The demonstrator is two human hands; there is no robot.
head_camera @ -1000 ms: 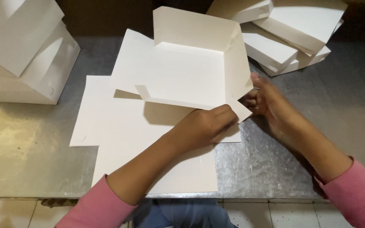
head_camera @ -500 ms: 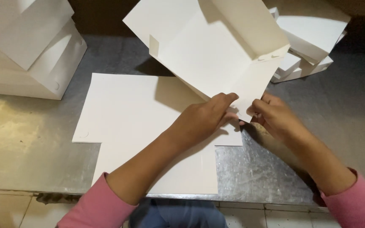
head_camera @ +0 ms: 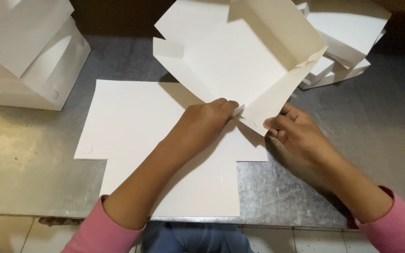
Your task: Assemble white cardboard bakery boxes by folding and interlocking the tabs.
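We see a grey metal table [head_camera: 33, 154], a flat white cardboard sheet [head_camera: 132, 126] at its near edge, a half-folded white cardboard box [head_camera: 230, 61] lifted above it, our left hand [head_camera: 202, 124] and right hand [head_camera: 298, 133] pinching its lower corner.

white card box [head_camera: 240, 61], grey metal table [head_camera: 390, 136], pink sleeves [head_camera: 101, 229]

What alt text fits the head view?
Both hands, left hand and right hand, pinch the near corner of a half-folded white cardboard box above flat white blanks on a metal table.
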